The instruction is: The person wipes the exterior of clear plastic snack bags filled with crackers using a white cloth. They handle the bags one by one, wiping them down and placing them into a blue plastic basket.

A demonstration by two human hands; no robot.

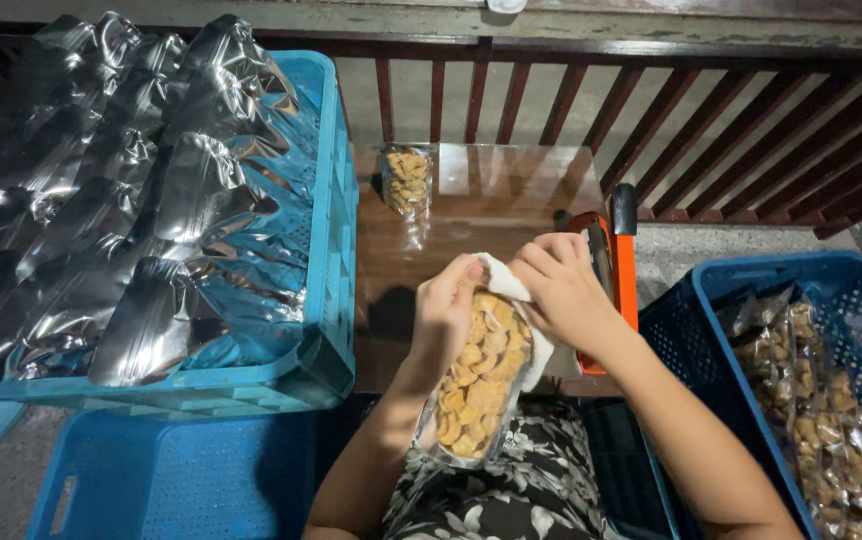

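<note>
Clear plastic, packed with yellow-brown snack pieces: that pouch [476,385] sits upright over the person's lap, just in front of the small wooden table [471,215]. The left hand [446,310] is clamped on the pouch's upper left edge, fingers curled over the top. The right hand [561,290] is closed on the other side of the mouth, pressing a white cloth [511,285] against the rim. Just behind the right hand, an orange sealing machine [616,265] with a black handle rests at the table's right edge. A second filled pouch [406,180] stands farther back on the table, well apart from the hands. To the left, a light blue crate [326,200] holds a heap of silver foil bags [131,190]. To the right, a darker blue crate [741,290] holds more filled pouches [821,410]
</note>
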